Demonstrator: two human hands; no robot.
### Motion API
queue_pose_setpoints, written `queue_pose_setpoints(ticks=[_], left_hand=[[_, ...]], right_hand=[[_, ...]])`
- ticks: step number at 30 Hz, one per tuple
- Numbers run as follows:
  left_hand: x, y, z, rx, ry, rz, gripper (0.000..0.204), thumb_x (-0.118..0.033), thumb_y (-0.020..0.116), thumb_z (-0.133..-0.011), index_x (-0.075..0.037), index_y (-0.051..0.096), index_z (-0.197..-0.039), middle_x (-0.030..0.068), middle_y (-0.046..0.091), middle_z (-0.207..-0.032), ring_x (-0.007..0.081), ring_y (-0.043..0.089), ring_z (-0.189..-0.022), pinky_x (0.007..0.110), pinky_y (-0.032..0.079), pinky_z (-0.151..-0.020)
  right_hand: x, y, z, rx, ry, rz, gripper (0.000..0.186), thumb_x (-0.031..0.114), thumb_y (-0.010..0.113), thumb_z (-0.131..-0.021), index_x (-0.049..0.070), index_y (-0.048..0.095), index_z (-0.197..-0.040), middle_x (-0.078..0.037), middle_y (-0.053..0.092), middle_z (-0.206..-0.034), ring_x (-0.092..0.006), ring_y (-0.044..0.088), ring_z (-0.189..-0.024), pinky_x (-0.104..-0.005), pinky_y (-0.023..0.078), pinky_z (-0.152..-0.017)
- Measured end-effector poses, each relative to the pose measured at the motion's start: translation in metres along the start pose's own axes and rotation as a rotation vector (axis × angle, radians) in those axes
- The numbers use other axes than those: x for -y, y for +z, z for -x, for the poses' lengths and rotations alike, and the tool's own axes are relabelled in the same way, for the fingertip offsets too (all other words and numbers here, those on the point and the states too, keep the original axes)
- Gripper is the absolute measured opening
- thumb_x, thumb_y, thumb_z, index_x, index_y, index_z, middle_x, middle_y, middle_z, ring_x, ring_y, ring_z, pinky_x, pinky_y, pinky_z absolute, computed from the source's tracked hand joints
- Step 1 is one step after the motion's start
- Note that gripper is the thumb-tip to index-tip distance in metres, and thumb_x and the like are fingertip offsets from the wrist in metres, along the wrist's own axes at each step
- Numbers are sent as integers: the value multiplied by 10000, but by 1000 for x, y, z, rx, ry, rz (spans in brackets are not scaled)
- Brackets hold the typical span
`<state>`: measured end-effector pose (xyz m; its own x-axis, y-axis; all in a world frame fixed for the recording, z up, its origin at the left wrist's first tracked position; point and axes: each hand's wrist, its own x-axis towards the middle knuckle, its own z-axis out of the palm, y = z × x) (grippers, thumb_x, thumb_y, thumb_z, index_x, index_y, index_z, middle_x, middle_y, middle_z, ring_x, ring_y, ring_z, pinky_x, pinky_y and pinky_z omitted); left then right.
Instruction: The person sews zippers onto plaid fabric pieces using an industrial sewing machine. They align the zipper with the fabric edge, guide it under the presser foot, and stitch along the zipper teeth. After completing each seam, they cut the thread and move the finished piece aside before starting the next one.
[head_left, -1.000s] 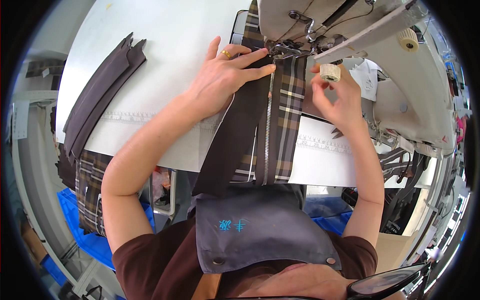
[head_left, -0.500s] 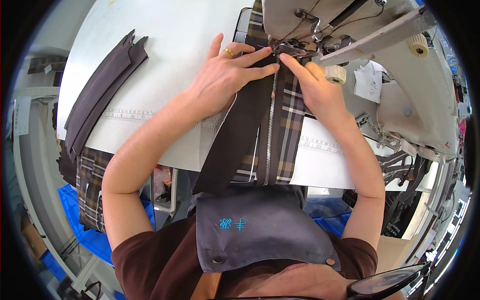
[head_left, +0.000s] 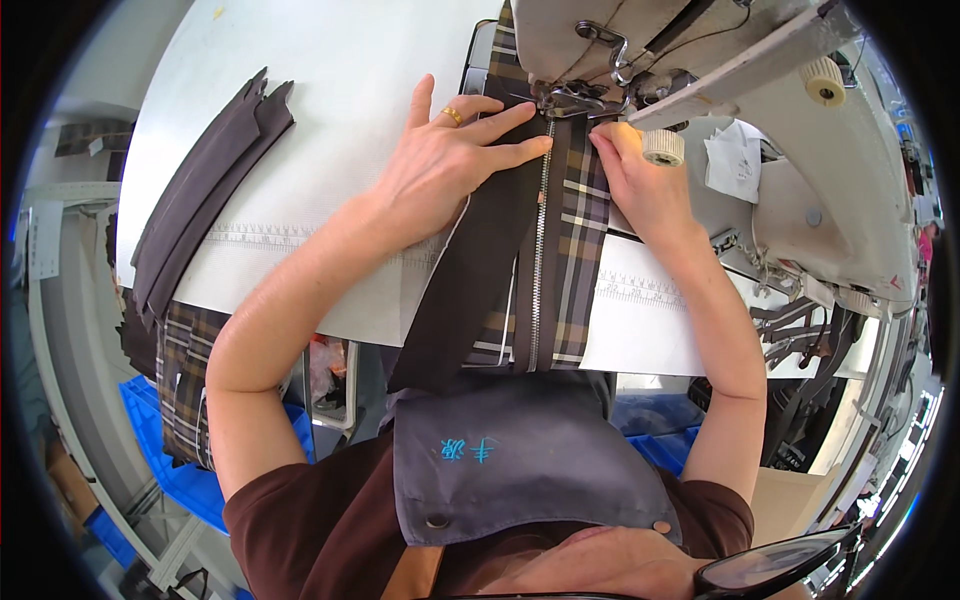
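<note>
A metal-toothed zipper (head_left: 541, 240) on dark tape runs lengthwise under the sewing machine's presser foot (head_left: 568, 99). It lies over brown, black and white plaid fabric (head_left: 582, 225), with a wide dark cloth strip (head_left: 470, 275) along its left side. My left hand (head_left: 450, 150) rests on the dark strip, fingers spread, the index and middle fingertips close to the zipper just in front of the foot. At the plaid fabric's right edge, my right hand (head_left: 645, 180) is closed, thumb and index finger pinching the edge. Its other fingers are curled and partly hidden.
The sewing machine head (head_left: 690, 50) overhangs the far right of the white table (head_left: 330, 120). Dark cloth strips (head_left: 215, 190) lie stacked at the left, above hanging plaid pieces (head_left: 185, 380). Measuring scales cross the tabletop. A blue bin (head_left: 165, 460) stands below left.
My right hand has drawn back from the zipper beside the foot to the plaid fabric's right edge, its fingers curling in. My left fingertips have shifted slightly toward me.
</note>
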<state>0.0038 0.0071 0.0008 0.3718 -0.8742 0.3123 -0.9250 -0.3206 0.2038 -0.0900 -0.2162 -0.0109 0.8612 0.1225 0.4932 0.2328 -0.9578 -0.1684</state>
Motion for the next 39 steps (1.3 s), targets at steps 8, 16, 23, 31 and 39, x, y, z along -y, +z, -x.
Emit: queue_pose_setpoints(ticks=[8,16,23,31,39], left_hand=[[4,5,-2,-30,5,44,709,115,565,-641,-263,590,-1240,18,521,-1337,254,480,-1168,635,186,-1051],[3,3,2,6,4,32,719,125,558,-639,-267,590,-1241,19,503,-1359,269,451,-1232,631,173,-1062],[4,2,0,-12,3,29,467,-197,662,-766,-292,612,-1220,45,568,-1281,295,468,-1212,613,173,-1061],[9,5,0,-89,40,67,539,-271,727,-683,-238,615,-1209,51,575,-1262,284,452,-1243,613,163,-1069],[-71,-26,115,52,167,43,548,-210,695,-617,-108,631,-1152,31,592,-1241,180,552,-1142,542,108,-1119]], right_hand=[[-9,3,-1,28,50,9,69,102,619,-857,40,599,-879,-112,640,-748,-302,612,-654,-363,476,-583],[7,-6,3,136,-54,-56,371,21,588,-828,167,602,-1169,-58,562,-708,-207,562,-576,-311,461,-517],[12,-8,1,223,-51,62,479,16,581,-733,184,606,-1180,-86,597,-681,-252,578,-584,-369,481,-542],[1,-30,-3,149,-1,181,280,78,627,-814,150,661,-1082,-95,654,-901,-318,610,-844,-410,478,-760],[112,-69,115,278,-154,-181,347,112,616,-767,158,654,-1109,-64,565,-1255,-272,521,-1150,-391,415,-914]])
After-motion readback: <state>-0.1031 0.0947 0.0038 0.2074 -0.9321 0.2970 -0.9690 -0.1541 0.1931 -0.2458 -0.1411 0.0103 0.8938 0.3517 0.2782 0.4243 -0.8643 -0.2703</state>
